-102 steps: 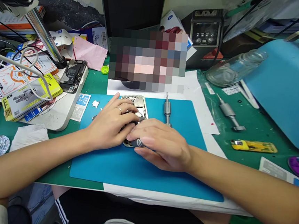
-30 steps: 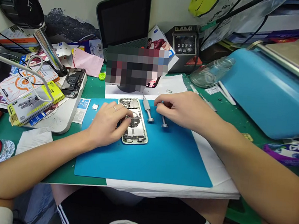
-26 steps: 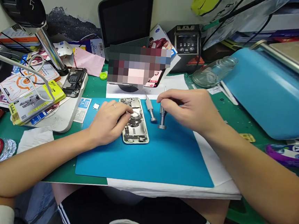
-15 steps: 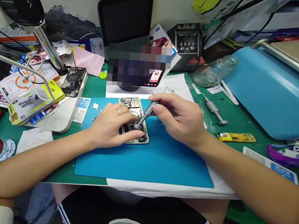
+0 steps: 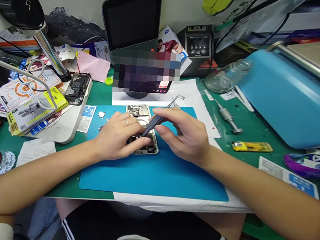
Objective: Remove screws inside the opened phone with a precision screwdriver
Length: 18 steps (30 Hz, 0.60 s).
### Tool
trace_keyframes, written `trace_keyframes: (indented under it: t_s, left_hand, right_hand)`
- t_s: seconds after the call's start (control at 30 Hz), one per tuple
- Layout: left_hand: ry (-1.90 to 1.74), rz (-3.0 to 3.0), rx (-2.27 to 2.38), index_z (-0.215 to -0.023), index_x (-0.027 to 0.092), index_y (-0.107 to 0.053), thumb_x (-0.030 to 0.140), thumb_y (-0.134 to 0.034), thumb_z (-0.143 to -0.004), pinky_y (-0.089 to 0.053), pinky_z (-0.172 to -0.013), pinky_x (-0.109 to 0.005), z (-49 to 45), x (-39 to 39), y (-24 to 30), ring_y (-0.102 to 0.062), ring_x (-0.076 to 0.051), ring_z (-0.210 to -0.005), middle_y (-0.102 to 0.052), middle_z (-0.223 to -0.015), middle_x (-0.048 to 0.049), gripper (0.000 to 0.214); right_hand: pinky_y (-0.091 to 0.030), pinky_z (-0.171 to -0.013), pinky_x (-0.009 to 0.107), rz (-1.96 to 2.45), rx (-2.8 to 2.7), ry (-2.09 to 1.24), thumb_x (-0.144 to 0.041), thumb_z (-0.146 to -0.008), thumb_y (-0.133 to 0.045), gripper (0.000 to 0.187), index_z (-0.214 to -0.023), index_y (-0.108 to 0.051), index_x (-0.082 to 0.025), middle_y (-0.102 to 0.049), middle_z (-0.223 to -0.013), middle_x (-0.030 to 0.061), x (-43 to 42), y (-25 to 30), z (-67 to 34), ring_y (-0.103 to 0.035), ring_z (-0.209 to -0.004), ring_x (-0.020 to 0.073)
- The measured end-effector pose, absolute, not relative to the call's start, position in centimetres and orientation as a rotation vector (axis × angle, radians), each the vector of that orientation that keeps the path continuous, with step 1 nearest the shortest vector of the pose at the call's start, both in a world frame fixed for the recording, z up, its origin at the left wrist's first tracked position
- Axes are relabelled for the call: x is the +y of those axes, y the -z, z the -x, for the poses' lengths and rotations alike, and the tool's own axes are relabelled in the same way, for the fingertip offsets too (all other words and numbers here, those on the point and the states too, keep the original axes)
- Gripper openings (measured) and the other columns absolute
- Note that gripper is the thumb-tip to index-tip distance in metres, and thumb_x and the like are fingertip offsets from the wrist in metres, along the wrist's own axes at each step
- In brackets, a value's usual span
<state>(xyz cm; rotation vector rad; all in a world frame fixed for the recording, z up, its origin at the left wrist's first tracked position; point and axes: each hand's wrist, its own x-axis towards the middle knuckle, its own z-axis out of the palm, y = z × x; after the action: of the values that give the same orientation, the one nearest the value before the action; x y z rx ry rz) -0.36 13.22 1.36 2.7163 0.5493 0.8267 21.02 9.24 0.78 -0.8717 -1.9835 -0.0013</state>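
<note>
An opened phone [image 5: 141, 111] lies on the blue mat [image 5: 155, 172], its inner parts showing. My left hand [image 5: 118, 135] rests on the phone's lower half, fingers pressing it down, a ring on one finger. My right hand [image 5: 185, 135] grips a grey precision screwdriver [image 5: 156, 120] tilted over the phone, its tip pointing up and away toward the white paper. The screwdriver's broad end sits between my two hands, over the phone's middle.
A second screwdriver [image 5: 227, 116] and a yellow tool [image 5: 251, 146] lie on the green mat to the right. A glass jar [image 5: 227, 76], a large blue pad [image 5: 290, 98], another opened phone [image 5: 77, 84], battery boxes [image 5: 29, 108] and a microscope stand [image 5: 47, 48] crowd the desk.
My right hand reached right, picked up a screwdriver from the mat and brought it back over the phone. My left hand stayed on the phone.
</note>
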Motion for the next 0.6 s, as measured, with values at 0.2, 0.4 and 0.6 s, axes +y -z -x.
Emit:
trace_keyframes:
  t_s: [0.2,0.4,0.6]
  left_hand:
    - [-0.856,-2.735,0.528,-0.086,0.019,-0.06,0.048,-0.041,-0.105,-0.034,-0.072,-0.035,0.42,13.24,-1.26,-0.053,-0.019,-0.077,-0.066,-0.08,-0.0042,0.04]
    - [-0.87,-2.572,0.422,-0.086,0.02,-0.059,0.046,-0.025,-0.108,-0.036,-0.076,-0.038,0.8,13.17,-1.59,-0.054,-0.019,-0.074,-0.066,-0.08,-0.0049,0.048]
    - [-1.217,-2.117,0.751,-0.084,0.023,-0.05,0.048,-0.024,-0.105,-0.042,-0.079,-0.04,0.77,13.37,-1.29,-0.052,-0.021,-0.079,-0.057,-0.08,-0.0044,0.042]
  right_hand:
    - [-0.061,-0.076,0.032,0.753,-2.183,0.171,-0.016,-0.095,-0.054,0.053,-0.145,-0.044,-0.03,-0.074,-0.106,0.0072,9.67,-0.86,-20.88,-0.072,-0.092,0.0195]
    - [-0.051,-0.059,0.03,0.777,-2.117,0.305,-0.014,-0.094,-0.053,0.03,-0.12,-0.06,-0.028,-0.068,-0.071,0.0002,9.5,-0.77,-21.14,-0.062,-0.062,0.0164]
    - [-0.052,-0.056,0.03,0.563,-2.063,0.206,-0.025,-0.097,-0.056,0.019,-0.114,-0.064,-0.025,-0.067,-0.071,0.0015,8.97,-1.67,-21.54,-0.063,-0.061,0.0159]
